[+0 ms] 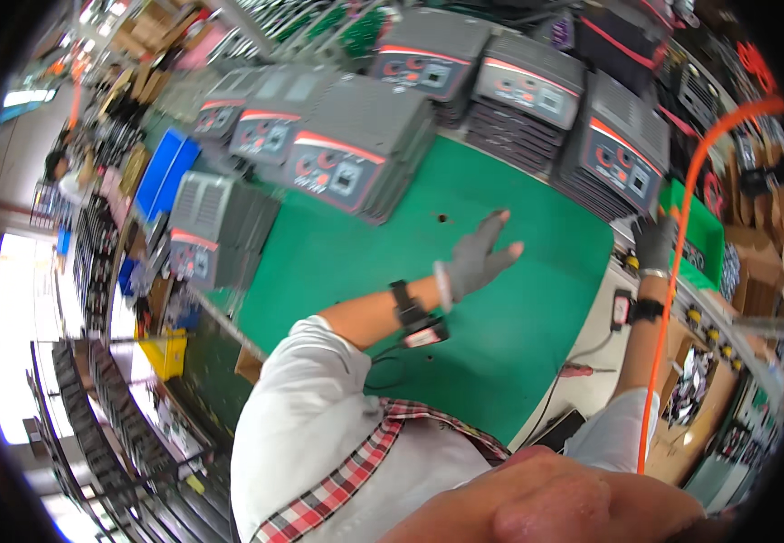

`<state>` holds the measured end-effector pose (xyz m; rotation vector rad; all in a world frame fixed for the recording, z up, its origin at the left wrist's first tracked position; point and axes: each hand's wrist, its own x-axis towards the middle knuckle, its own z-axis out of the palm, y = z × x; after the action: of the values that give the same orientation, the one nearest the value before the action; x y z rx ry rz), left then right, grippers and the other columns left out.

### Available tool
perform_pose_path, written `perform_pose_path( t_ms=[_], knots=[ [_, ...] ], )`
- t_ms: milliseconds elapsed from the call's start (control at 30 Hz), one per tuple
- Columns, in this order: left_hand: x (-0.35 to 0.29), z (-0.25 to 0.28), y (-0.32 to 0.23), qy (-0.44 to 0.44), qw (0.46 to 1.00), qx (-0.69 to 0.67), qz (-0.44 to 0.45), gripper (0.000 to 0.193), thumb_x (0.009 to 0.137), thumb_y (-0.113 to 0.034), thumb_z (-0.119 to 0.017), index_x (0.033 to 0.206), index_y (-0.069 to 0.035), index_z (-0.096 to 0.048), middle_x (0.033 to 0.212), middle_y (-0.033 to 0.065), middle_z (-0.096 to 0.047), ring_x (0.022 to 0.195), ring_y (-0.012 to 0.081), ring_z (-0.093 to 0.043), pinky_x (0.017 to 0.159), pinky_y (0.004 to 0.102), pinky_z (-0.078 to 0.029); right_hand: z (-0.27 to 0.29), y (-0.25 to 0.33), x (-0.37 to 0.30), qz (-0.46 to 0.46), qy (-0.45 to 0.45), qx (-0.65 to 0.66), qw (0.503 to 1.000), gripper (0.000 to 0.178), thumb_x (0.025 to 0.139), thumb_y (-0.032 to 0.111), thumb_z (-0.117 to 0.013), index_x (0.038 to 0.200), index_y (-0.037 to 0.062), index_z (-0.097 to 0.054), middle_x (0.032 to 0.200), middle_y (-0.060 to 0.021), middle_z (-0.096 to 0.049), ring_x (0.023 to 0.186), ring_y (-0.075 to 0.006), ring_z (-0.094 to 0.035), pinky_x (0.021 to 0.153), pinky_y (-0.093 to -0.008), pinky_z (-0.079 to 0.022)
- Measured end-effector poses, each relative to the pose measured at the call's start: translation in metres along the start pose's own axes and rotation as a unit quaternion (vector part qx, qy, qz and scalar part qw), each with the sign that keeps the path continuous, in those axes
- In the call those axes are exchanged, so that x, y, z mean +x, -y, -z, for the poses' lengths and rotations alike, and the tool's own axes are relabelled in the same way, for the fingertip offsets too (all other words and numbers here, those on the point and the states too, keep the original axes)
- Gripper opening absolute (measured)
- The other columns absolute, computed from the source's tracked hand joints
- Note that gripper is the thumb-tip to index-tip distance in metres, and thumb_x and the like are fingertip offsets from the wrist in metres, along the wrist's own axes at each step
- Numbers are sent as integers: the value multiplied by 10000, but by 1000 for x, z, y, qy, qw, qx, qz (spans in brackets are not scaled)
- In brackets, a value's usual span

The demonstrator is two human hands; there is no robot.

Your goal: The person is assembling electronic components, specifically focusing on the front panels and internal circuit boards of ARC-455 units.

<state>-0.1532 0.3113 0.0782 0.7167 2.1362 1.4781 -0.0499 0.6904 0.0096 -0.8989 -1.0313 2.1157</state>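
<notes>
My left hand point(480, 258), in a grey glove with bare fingertips, hovers over the green work mat point(374, 290). Its fingers are spread and hold nothing. My right hand point(654, 242), gloved the same way, is beside a green bin point(701, 240) at the right edge of the table. Its fingers are partly hidden and blurred, so whether they grip anything cannot be made out. Just beyond it stands a stack of grey plastic housing covers point(622, 145) with red-striped control faces. A larger cover stack point(342, 149) is ahead of my left hand.
More cover stacks point(532, 86) line the far edge, and another point(215, 226) stands at the left. An orange hose point(686, 222) hangs past my right arm. A red-handled tool point(582, 370) lies near the right edge. Blue point(167, 172) and yellow point(166, 353) bins are at left.
</notes>
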Motion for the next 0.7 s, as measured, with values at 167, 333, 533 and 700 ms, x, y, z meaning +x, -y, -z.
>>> perform_pose_path(
  t_ms=[167,333,533,700],
  knots=[
    [-113,152,21,-163,929,282,-175,621,729,-314,-605,1218,-28,-350,1244,190,-357,1122,339,-390,899,382,-357,-33,10,-94,18,-46,28,998,476,793,436,-505,1072,71,-385,1102,-193,-372,1035,-323,-397,903,-460,-350],
    [-160,326,43,-435,828,341,-96,569,689,-296,-628,1129,-15,-400,1153,200,-409,1048,354,-417,862,411,-363,-83,-29,-180,-118,113,8,987,202,851,278,-469,951,106,-498,929,-121,-493,904,-265,-473,846,-436,-393],
    [-220,483,154,-440,799,334,236,525,794,-474,-429,1094,-49,-497,1046,184,-530,968,344,-495,827,388,-387,-230,-148,-314,-285,240,-69,926,424,831,369,-491,1108,53,-437,1109,-177,-432,1041,-325,-422,896,-443,-360],
    [-239,487,160,-316,931,6,182,575,851,-513,-294,943,-37,-604,835,93,-610,767,188,-554,720,292,-425,-318,-257,-355,-379,273,-19,884,377,832,364,-494,1057,64,-453,1112,-185,-426,1042,-332,-418,899,-452,-359]
  ],
)
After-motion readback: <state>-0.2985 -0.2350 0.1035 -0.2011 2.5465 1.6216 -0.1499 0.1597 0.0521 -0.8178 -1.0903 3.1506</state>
